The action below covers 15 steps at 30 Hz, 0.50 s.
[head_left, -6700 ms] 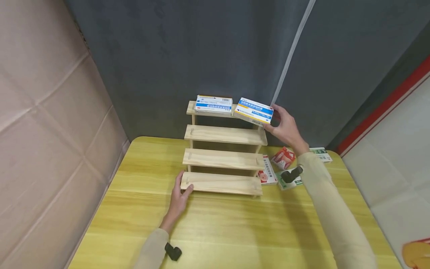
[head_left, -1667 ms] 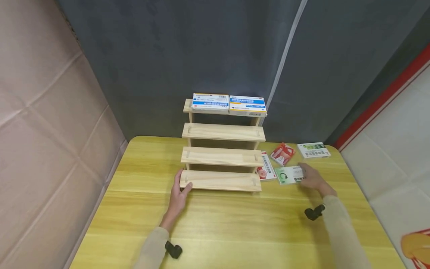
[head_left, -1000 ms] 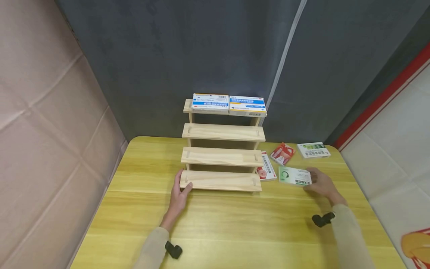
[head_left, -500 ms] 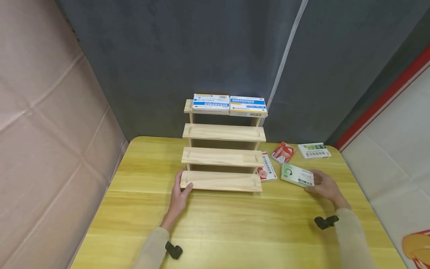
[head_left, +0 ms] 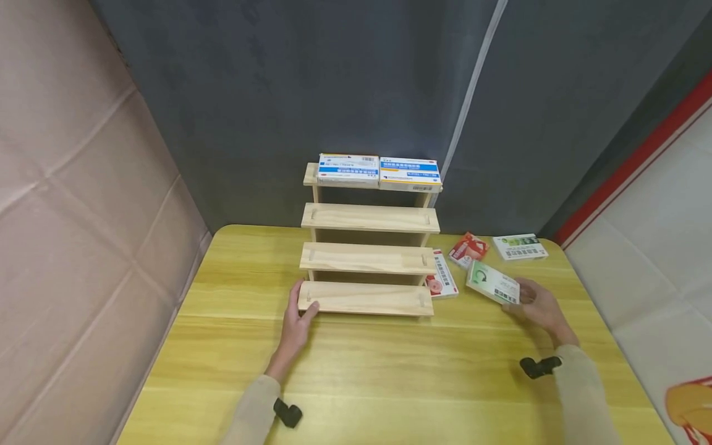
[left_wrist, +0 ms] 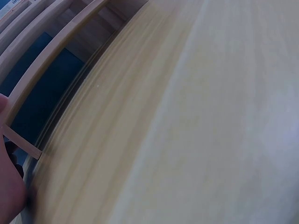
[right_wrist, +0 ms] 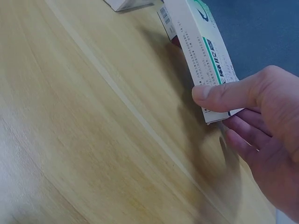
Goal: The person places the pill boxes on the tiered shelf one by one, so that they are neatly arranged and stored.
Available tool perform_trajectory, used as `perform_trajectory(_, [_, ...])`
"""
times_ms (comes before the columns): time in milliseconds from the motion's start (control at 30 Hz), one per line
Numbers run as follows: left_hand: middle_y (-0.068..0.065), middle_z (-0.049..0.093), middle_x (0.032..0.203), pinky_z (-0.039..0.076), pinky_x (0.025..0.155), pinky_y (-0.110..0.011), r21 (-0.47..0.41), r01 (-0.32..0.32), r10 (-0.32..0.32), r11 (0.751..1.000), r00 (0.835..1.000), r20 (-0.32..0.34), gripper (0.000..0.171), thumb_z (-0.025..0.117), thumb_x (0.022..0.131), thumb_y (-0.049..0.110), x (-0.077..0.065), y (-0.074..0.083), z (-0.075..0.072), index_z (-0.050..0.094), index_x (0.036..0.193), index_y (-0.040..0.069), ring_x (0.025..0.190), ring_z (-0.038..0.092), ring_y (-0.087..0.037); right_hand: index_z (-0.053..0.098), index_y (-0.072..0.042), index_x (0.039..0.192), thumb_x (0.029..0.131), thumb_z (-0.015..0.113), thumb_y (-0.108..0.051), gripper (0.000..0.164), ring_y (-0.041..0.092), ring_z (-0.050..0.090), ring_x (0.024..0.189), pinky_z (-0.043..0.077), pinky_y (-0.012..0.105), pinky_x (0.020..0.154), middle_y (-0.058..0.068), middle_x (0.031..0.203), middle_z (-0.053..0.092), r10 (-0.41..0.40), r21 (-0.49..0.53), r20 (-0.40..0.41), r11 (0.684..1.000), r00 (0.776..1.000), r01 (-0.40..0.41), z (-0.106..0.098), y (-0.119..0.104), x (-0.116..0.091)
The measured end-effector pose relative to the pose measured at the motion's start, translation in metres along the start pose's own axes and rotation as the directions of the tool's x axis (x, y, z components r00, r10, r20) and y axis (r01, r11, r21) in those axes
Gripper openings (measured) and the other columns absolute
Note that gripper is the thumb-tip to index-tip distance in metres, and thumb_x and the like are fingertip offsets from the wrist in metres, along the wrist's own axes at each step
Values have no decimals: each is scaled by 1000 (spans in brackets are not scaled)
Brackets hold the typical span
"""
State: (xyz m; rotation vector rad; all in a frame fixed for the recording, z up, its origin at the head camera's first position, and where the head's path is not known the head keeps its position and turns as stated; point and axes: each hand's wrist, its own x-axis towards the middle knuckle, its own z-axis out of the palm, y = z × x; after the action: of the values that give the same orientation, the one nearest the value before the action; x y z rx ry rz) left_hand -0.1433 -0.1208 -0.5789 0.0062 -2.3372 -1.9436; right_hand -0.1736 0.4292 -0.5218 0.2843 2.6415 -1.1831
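Note:
My right hand (head_left: 538, 307) holds a green-and-white medicine box (head_left: 494, 282) by its right end. In the right wrist view the thumb lies along the side of that box (right_wrist: 201, 51), which is tilted over the table with its shadow beneath. On the left, my left hand (head_left: 295, 321) grips the left end of the lowest step of a wooden stepped rack (head_left: 367, 298), thumb on top. Two blue-and-white medicine boxes, one left (head_left: 348, 170) and one right (head_left: 410, 174), lie side by side on the rack's top step.
Right of the rack, a red-and-white box (head_left: 442, 277) lies partly behind it. A red box (head_left: 469, 250) sits just beyond the held one, and a white-and-green box (head_left: 520, 246) lies at the table's back right corner. A dark partition (head_left: 334, 80) stands behind the table (head_left: 356, 371).
My right hand set the second blue-and-white box on the top step, then took the green-and-white box from the table, drew it right and turned it. My left hand stayed on the rack.

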Motion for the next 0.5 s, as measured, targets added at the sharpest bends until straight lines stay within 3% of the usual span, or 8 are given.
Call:
perform_trajectory(367, [-16,18,169,7,127,-63,1,-9,9,1000,1000,3,69,57,102,21,0,1,0,21,160,9,157,12,-39,25,3,158,88,80,-28,94,50,41,140,39,63,113,34,156,36,-1,108,-32,994,1000,4,4,-4,2])
perform_trajectory(500, [-18,18,169,7,126,-64,7,-4,4,1000,1000,0,69,57,102,17,0,1,-1,21,160,7,156,12,-41,25,2,158,89,79,-28,92,48,43,140,45,54,109,34,156,37,-11,116,-55,993,998,18,6,-6,1])
